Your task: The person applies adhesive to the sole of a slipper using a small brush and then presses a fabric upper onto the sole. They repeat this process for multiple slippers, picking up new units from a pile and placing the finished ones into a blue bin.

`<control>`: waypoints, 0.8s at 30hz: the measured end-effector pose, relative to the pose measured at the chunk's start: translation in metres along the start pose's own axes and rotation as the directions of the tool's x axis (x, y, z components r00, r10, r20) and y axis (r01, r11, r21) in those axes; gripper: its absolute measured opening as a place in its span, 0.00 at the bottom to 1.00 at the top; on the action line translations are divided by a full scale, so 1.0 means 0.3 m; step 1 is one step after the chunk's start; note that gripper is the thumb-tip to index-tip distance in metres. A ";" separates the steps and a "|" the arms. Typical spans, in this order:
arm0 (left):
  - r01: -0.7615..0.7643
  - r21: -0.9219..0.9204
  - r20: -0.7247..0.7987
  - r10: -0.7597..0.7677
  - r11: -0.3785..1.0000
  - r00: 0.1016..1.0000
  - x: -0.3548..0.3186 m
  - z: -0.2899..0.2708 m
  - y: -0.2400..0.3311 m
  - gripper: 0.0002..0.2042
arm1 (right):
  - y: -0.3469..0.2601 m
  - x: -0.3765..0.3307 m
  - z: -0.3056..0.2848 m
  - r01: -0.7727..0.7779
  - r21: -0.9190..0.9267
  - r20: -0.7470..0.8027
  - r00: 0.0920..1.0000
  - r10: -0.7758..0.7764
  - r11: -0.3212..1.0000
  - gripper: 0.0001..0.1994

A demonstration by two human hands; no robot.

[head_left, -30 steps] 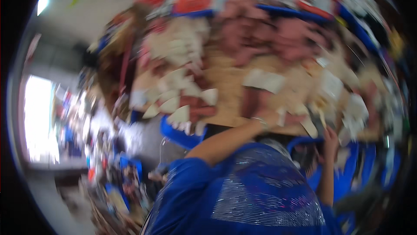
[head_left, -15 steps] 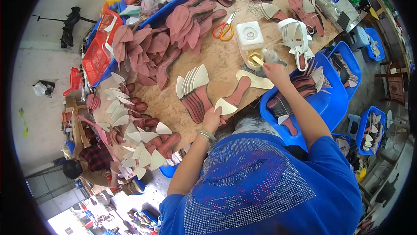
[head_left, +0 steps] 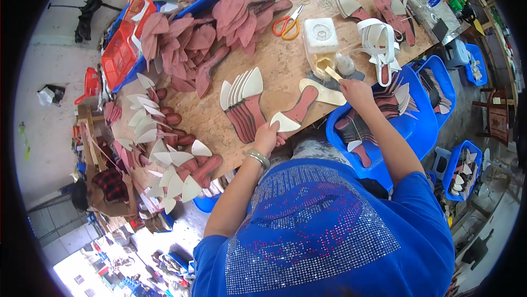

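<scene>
My left hand (head_left: 266,138) is closed on the white, pointed end of a reddish shoe insole (head_left: 301,106) at the table's near edge. Between the fingers of my right hand (head_left: 357,93) is a pale, flat stick (head_left: 333,74). Its tip is at the mouth of a cut-open plastic container (head_left: 324,62) with a yellowish inside, probably glue. Beyond the held insole lies a cream, sole-shaped piece (head_left: 331,94). Left of it, several insoles with white ends (head_left: 241,97) lie overlapped in a fan.
Loose reddish insoles (head_left: 181,50) are heaped at the far left, with orange-handled scissors (head_left: 287,25) beside them. More white-tipped insoles (head_left: 175,157) line the left edge. White straps (head_left: 379,39) and blue tubs (head_left: 401,127) are at right. Another person (head_left: 112,193) is at lower left.
The view has shifted slightly. My right hand and the stick have drawn back a little toward the near rim of the container. My left hand keeps its hold on the insole.
</scene>
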State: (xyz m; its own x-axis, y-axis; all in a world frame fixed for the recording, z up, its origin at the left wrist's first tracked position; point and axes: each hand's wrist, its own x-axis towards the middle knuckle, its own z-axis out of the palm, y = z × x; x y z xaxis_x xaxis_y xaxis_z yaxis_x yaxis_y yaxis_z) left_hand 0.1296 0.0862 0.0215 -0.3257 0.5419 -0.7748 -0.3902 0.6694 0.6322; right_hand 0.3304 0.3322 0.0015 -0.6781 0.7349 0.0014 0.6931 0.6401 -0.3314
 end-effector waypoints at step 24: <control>0.102 -0.055 -0.023 -0.103 0.993 0.994 0.026 -0.015 0.043 0.11 | -0.056 -0.158 0.032 -0.424 0.459 0.396 0.884 0.247 0.781 0.10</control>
State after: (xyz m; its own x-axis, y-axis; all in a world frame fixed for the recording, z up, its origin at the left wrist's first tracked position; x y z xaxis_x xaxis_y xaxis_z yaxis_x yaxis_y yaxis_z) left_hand 0.1184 0.0966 0.0237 -0.3033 0.4580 -0.8356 -0.4679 0.6924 0.5493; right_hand 0.3486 0.2845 -0.0020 -0.5252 0.7194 -0.4546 0.7164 0.0854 -0.6924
